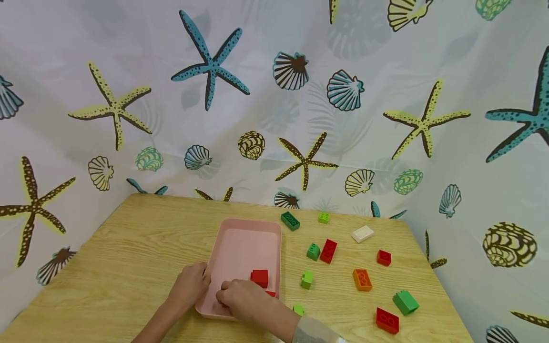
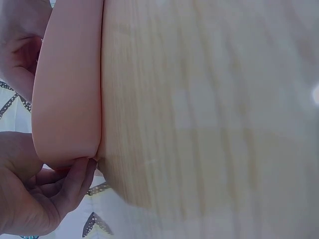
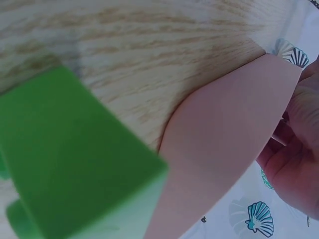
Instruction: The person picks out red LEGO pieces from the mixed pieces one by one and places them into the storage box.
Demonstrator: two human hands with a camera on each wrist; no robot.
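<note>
A pink tray (image 1: pixel 244 247) is observed at lower centre of the head view, set on the wooden counter (image 1: pixel 150 247). Its left rim is gripped by the left hand (image 1: pixel 190 286), the fingers being curled against the edge. The right hand (image 1: pixel 246 297) is placed at the tray's near end, fingers bent; whether anything is held cannot be told. One red block (image 1: pixel 259 278) is noted inside, to the upper right of those fingers; a second red block (image 1: pixel 270 293) is partly hidden.

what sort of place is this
Probably a screened-off tabletop play or work spot: a wooden table, a starfish-and-shell curtain around it, and toy bricks beside a pink tray.
</note>
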